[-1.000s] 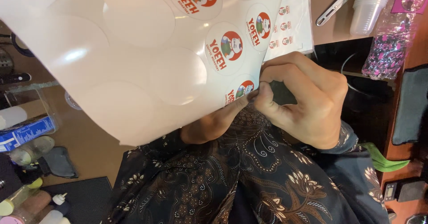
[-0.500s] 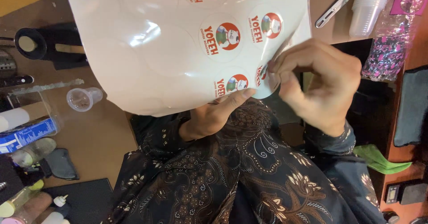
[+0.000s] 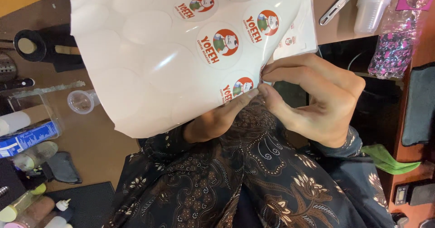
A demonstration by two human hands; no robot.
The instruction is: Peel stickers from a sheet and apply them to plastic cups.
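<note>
We see a stack of clear plastic cups [image 3: 372,6] top right; metal tongs [image 3: 339,3] just left of it, sprinkle bag [image 3: 393,46] below, green cloth [image 3: 390,161] well below.

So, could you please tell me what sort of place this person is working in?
Probably a small coffee or drinks counter. A stack of clear plastic cups stands on the brown worktop, squeeze bottles sit at its edge, and both hands hold a sheet of round logo stickers.

Right hand [image 3: 317,101] pinching (thumb meeting forefinger), left hand [image 3: 217,119] fingertips touching it
</note>
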